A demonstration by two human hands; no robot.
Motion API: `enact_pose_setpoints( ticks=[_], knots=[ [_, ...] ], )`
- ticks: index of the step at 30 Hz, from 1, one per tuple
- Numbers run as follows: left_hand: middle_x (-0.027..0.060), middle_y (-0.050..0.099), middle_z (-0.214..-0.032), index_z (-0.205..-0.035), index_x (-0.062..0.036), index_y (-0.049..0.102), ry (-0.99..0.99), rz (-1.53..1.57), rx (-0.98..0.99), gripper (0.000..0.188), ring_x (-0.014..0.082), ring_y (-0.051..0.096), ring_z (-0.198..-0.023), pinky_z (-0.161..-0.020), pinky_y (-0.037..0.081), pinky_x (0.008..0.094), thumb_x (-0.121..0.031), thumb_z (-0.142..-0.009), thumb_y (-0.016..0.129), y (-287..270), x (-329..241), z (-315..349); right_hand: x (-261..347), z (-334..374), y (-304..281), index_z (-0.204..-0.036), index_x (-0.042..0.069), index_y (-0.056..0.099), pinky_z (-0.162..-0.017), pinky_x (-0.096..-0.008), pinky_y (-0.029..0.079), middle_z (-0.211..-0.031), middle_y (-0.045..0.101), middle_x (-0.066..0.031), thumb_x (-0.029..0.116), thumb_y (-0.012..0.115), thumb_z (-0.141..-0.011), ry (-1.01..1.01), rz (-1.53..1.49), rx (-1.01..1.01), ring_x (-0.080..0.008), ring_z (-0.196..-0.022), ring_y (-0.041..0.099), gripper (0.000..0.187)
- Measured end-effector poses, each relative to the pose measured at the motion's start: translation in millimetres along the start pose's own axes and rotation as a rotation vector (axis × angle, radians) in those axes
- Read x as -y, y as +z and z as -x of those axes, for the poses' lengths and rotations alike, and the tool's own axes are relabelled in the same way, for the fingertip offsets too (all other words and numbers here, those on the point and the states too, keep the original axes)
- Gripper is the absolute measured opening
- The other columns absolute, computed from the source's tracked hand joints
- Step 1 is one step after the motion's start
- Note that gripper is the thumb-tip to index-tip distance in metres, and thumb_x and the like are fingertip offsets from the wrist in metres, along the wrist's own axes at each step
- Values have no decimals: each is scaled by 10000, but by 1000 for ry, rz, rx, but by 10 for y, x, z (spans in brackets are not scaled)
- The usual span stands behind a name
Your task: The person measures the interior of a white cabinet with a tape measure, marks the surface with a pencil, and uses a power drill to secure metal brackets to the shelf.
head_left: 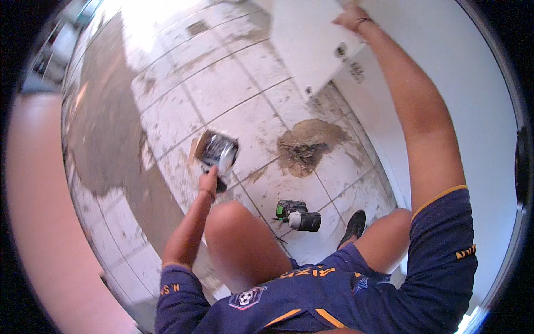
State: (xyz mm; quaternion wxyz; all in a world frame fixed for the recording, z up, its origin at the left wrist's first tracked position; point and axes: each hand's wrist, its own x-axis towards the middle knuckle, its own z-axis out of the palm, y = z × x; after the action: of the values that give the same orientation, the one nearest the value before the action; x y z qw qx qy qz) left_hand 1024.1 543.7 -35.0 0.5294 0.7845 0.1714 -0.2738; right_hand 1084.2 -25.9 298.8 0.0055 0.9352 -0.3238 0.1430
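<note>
My left hand [208, 181] is closed around the near side of a small open box [218, 149]. It has light brown sides, and dark contents and shiny clear plastic show in it; what exactly lies inside I cannot make out. At the far right my right hand [354, 20] is closed on the upper edge of a white panel [306, 42], which stands tilted over the floor beside the white wall. Small dark metal fittings [341, 51] sit along the panel's near edge. A black and grey cordless drill [300, 216] lies on the tiles between my legs.
A heap of grey-brown mortar [306, 146] sits on the smeared white tiles [222, 83]. A long brown strip [105, 128] runs down the floor's left side. A white wall [461, 72] rises at right, a pinkish surface [41, 222] at left. Shelving [53, 53] stands far left.
</note>
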Motion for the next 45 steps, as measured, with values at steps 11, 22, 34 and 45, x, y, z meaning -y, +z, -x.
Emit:
enact_pose_setpoints(
  ticks=[11,22,34,45],
  knots=[
    [82,592,-729,-796,23,628,137,-280,110,501,184,540,-617,-577,426,322,-469,-849,551,29,1147,-1298,-1038,2772,-2017,-1014,21,600,-770,-358,470,-886,640,-167,230,722,-683,-141,-217,102,-275,-834,614,411],
    [88,596,-743,-843,6,630,-78,-31,248,506,195,548,-658,-612,429,331,-488,-856,522,335,526,-928,-1685,4675,-3436,-1021,18,582,-760,-349,466,-817,634,-125,150,700,-687,432,-81,606,-210,-770,613,378],
    [95,600,-759,-895,-13,633,-194,127,230,517,206,556,-703,-651,432,340,-509,-864,491,519,837,-608,-3419,6668,-3729,-1238,33,493,-1030,-417,315,-1248,491,-152,269,695,-767,639,417,565,-323,-1171,433,565],
    [101,605,-774,-943,-30,635,-177,394,118,532,217,564,-745,-686,435,349,-529,-872,462,353,1108,-667,-4933,8041,-3464,-1259,6,480,-1004,-383,364,-1240,493,-170,75,732,-643,879,236,353,-325,-1132,476,669]
  ],
)
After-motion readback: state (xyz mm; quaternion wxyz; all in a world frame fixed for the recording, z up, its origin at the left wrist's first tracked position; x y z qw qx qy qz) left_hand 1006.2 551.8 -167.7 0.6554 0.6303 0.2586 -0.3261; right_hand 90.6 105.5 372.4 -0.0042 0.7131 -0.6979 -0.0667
